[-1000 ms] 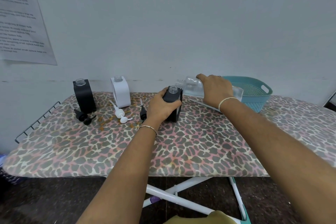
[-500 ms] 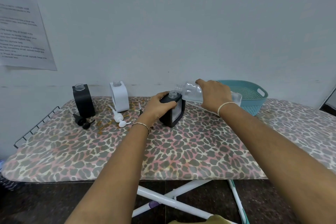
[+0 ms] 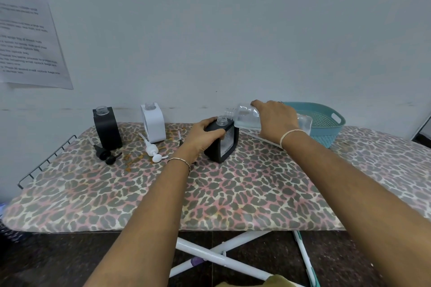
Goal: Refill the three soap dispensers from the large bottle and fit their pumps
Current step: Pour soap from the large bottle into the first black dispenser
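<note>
Near the middle of the ironing board stands the black dispenser, its open neck uppermost. The left grip is curled over its top corner and steadies it. The right grip is wrapped round the large bottle, which is tipped almost level, its mouth just above and beside the neck; I cannot tell whether anything is flowing. The bottle looks like thin clear plastic, only partly full, so probably light and easily squeezed. A hold round the body, as now, seems best, with gentle pressure since soap would make it slick. The narrow neck leaves little margin, and the small dispenser could tip unless it is held. A second black dispenser and a white dispenser wait at the back left, their pumps lying loose.
</note>
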A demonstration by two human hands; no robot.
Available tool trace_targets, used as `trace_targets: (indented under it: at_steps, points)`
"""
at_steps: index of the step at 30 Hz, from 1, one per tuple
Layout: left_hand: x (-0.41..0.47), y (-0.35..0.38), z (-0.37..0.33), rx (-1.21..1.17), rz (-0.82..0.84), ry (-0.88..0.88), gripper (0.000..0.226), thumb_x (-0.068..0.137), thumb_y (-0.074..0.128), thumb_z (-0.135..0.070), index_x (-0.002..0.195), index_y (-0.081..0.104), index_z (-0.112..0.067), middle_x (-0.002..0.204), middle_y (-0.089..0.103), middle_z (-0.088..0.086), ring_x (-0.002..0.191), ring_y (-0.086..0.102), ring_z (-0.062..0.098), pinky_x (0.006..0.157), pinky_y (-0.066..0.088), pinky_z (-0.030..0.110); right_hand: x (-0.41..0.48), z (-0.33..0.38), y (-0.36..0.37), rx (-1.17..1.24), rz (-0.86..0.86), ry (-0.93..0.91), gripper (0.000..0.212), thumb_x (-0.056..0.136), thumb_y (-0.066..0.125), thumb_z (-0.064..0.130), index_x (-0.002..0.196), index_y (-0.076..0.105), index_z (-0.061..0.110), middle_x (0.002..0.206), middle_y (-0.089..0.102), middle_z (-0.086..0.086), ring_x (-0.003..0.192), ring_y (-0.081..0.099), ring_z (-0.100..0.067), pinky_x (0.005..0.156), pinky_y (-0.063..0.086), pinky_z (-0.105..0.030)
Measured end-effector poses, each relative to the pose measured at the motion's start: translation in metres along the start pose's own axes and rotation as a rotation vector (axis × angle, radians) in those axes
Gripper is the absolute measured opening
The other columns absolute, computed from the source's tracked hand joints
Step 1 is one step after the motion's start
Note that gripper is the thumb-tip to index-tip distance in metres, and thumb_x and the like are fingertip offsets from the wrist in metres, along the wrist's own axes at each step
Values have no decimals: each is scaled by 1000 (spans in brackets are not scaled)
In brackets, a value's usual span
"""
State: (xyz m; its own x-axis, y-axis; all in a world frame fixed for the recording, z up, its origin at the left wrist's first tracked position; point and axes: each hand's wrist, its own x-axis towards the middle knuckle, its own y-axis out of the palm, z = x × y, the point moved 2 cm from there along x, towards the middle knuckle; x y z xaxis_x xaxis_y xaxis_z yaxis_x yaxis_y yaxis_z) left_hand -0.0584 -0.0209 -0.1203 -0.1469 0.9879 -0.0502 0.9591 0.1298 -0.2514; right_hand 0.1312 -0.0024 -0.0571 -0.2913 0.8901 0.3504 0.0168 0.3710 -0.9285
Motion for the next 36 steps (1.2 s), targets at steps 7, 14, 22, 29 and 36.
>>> trace_targets:
  at_steps: [7, 14, 22, 29, 36]
  points:
    - [-1, 1, -2, -9, -6, 2, 61, 71, 70, -15, 129, 58, -29, 114, 66, -2, 93, 62, 9, 75, 48, 23, 1, 0, -1, -2, -15, -9, 63, 79, 58, 0, 135, 44, 24, 94, 59, -6, 93, 59, -28, 62, 38, -32]
    - [-2, 2, -3, -32, -6, -1, 60, 73, 69, -12, 130, 58, -27, 113, 65, -2, 87, 60, 5, 71, 47, 21, 3, 0, -3, -12, -23, -13, 60, 80, 59, 1, 134, 45, 24, 100, 61, -7, 98, 59, -29, 65, 39, -32]
    - [-2, 2, -4, -38, -13, 2, 60, 73, 68, -11, 130, 58, -26, 113, 65, -3, 87, 59, 4, 71, 47, 21, 3, 1, -4, -20, -35, -19, 60, 80, 59, 1, 134, 45, 23, 99, 61, -8, 97, 59, -29, 66, 39, -33]
    - [-3, 2, -4, -42, -18, -3, 60, 73, 69, -10, 130, 58, -25, 109, 65, -3, 86, 60, 5, 68, 47, 19, 2, 0, -3, -21, -34, -13, 60, 80, 59, 1, 134, 45, 24, 99, 61, -7, 96, 59, -29, 67, 40, -33]
    - [-3, 2, -4, -40, -18, -3, 60, 72, 69, -11, 129, 59, -26, 112, 65, -2, 87, 60, 6, 71, 47, 21, 2, 1, -4, -22, -26, -9, 61, 81, 60, 2, 135, 44, 24, 100, 61, -7, 97, 59, -29, 66, 39, -32]
